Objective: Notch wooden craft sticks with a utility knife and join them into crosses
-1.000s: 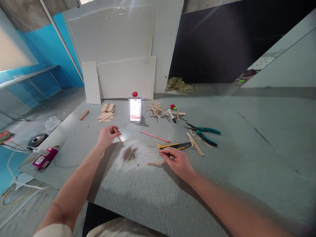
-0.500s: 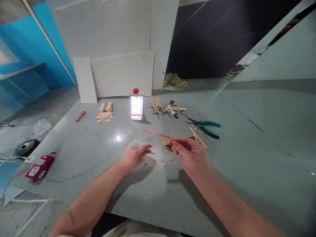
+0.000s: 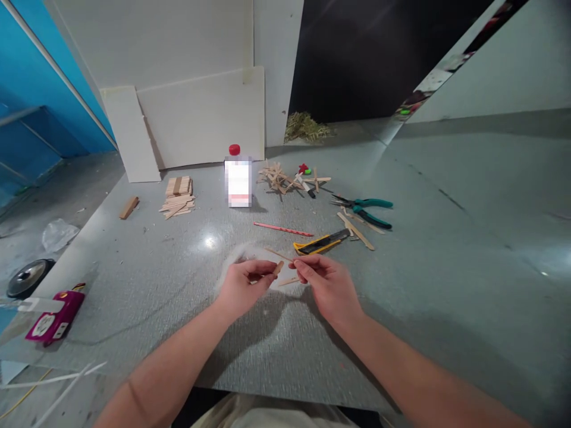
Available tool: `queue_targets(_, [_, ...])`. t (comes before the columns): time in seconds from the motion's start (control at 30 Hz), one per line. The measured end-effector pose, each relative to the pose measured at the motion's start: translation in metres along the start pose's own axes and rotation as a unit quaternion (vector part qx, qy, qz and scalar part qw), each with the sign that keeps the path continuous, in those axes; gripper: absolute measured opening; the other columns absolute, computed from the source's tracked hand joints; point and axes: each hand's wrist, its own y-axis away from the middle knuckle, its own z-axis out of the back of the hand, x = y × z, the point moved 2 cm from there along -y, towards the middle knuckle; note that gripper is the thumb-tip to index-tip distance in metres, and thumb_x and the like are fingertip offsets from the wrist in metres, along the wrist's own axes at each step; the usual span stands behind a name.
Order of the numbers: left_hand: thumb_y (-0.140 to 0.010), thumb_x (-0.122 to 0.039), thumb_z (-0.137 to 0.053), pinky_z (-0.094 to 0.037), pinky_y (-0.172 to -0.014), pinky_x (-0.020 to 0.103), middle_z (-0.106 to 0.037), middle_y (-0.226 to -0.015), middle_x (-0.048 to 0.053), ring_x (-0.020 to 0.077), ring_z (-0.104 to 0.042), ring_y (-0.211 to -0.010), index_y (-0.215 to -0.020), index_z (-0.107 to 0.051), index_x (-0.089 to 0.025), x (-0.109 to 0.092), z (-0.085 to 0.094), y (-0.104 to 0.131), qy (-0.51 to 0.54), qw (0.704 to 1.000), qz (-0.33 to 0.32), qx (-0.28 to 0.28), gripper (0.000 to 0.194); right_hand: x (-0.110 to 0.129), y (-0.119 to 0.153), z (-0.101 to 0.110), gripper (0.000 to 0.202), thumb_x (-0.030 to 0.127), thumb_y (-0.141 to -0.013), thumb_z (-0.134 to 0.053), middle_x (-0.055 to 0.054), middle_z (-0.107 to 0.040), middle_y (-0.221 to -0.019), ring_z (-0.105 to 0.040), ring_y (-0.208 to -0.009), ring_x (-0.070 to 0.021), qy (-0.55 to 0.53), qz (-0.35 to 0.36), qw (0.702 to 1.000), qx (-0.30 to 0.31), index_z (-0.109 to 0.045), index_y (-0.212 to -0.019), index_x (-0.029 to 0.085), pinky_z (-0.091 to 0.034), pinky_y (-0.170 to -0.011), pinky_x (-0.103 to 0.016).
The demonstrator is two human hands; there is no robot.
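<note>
- Between the fingertips of our right hand (image 3: 328,285) we pinch a thin wooden strip (image 3: 277,254); it slants from the fingers up and to the left, over the pale patch of the table in front of us.
- Our left hand (image 3: 245,284) has its thumb and fingers closed on a short wooden piece (image 3: 279,268), held tilted just beside the strip; we cannot tell whether the two touch.
- Below both hands, we see a flat stick (image 3: 288,282) on the table (image 3: 276,362), its right end hidden behind our right fingers.
- Just beyond our right hand lies a yellow and black utility knife (image 3: 319,244), and past it a pink patterned pencil (image 3: 283,229).
- To the right of the knife we have a few loose sticks (image 3: 359,233), with green-handled pliers (image 3: 363,209) lying just behind them, handles to the right.
- Farther back is a jumbled heap of sticks (image 3: 277,177); at its right we find a white marker (image 3: 306,185) with a black end, near a small red and green object (image 3: 304,169).
- Left of the heap stands a bottle (image 3: 238,184) with a red cap, its front blurred out.
- Farther left we see a banded stack of sticks (image 3: 179,186), with loose ones spread just in front, and then a small brown block (image 3: 129,207).
- Near the table's left edge sits a magenta power strip (image 3: 56,318) with a white plug in it.
- At the back, white boards (image 3: 205,119) stand upright, with dry grass (image 3: 306,128) to their right.
</note>
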Motion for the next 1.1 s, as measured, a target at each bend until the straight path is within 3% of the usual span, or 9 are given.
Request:
queue_targets(0.2, [-0.096, -0.038, -0.06, -0.057, -0.088, 0.039, -0.064, -0.116, 0.008, 0.0184, -0.064, -0.1, -0.117, -0.061, -0.016, -0.003, -0.002, 0.001, 0.034, 0.999, 0.014, -0.015, 0.031, 0.014, -0.001, 0.001, 0.028, 0.044, -0.087, -0.07, -0.001, -0.07, -0.081, -0.063, -0.067, -0.0125, 0.024, 0.018, 1.0, 0.004, -0.069, -0.087, 0.016, -0.054, -0.063, -0.027])
queue_targets(0.43, [-0.096, -0.036, -0.061, -0.058, -0.083, 0.037, -0.065, -0.11, 0.007, 0.0171, -0.065, -0.093, -0.119, -0.059, -0.015, -0.012, 0.001, 0.0, 0.1, 0.992, 0.017, -0.072, 0.032, 0.023, 0.0, -0.003, 0.026, 0.047, -0.081, -0.072, -0.006, -0.074, -0.08, -0.067, -0.07, -0.0183, 0.058, 0.056, 0.996, 0.024, -0.074, -0.081, 0.02, -0.054, -0.064, -0.03])
queue_targets(0.57, [-0.091, -0.028, -0.069, -0.059, -0.08, 0.034, -0.066, -0.099, 0.003, 0.0159, -0.067, -0.087, -0.134, -0.049, -0.017, -0.013, 0.001, 0.0, 0.133, 0.987, 0.011, -0.09, 0.048, 0.027, 0.001, -0.004, 0.021, 0.042, -0.083, -0.07, -0.006, -0.075, -0.084, -0.067, -0.074, -0.0182, 0.088, 0.086, 0.991, 0.051, -0.075, -0.082, 0.022, -0.053, -0.065, -0.029])
queue_targets(0.63, [-0.09, -0.027, -0.069, -0.059, -0.078, 0.033, -0.066, -0.098, 0.003, 0.0153, -0.067, -0.085, -0.136, -0.047, -0.018, -0.013, 0.001, 0.0, 0.141, 0.986, 0.009, -0.084, 0.052, 0.028, 0.001, -0.005, 0.018, 0.038, -0.084, -0.068, -0.006, -0.075, -0.084, -0.066, -0.073, -0.0176, 0.103, 0.097, 0.988, 0.066, -0.074, -0.082, 0.022, -0.051, -0.063, -0.028])
queue_targets(0.77, [-0.096, -0.036, -0.061, -0.058, -0.082, 0.036, -0.065, -0.11, 0.007, 0.0168, -0.065, -0.092, -0.122, -0.058, -0.015, -0.01, 0.001, 0.0, 0.14, 0.988, 0.007, -0.061, 0.033, 0.031, 0.002, -0.006, 0.017, 0.036, -0.086, -0.066, -0.006, -0.074, -0.084, -0.066, -0.073, -0.0171, 0.125, 0.113, 0.981, 0.094, -0.074, -0.083, 0.021, -0.051, -0.063, -0.028])
queue_targets(1.1, [-0.096, -0.038, -0.061, -0.057, -0.088, 0.04, -0.062, -0.119, 0.009, 0.0198, -0.064, -0.102, -0.121, -0.059, -0.015, 0.002, 0.002, 0.001, 0.118, 0.992, 0.039, -0.037, 0.034, 0.042, 0.004, -0.006, 0.014, 0.034, -0.088, -0.063, -0.003, -0.073, -0.078, -0.063, -0.066, -0.016, 0.177, 0.141, 0.968, 0.111, -0.073, -0.089, 0.024, -0.048, -0.058, -0.028])
